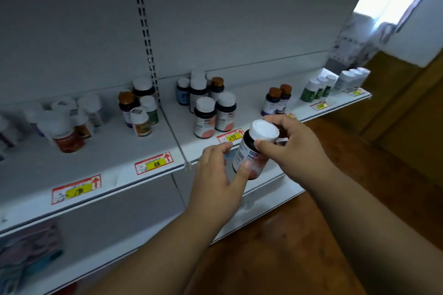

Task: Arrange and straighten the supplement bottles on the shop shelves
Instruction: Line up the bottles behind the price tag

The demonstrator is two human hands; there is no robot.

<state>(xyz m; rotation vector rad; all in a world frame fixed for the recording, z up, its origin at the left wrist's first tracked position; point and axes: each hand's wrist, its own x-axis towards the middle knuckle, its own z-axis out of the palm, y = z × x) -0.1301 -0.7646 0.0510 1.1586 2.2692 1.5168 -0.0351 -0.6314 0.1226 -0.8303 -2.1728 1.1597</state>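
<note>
Item: dark supplement bottle (251, 151), white cap, pink label. Held off the shelf (153, 148), tilted. Left hand (215, 179) pinches its base; right hand (294, 146) grips the cap, likely turning the label forward to match two like bottles (214, 116) behind.

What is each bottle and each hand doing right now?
Held bottle: off the shelf, tilted, white cap on.
Left hand: grips the bottle's lower body.
Right hand: grips the cap.
Two matching bottles: upright on the shelf, side by side, capped.
Two brown-capped bottles: upright, together.
Green bottles: upright, in a row.
</note>
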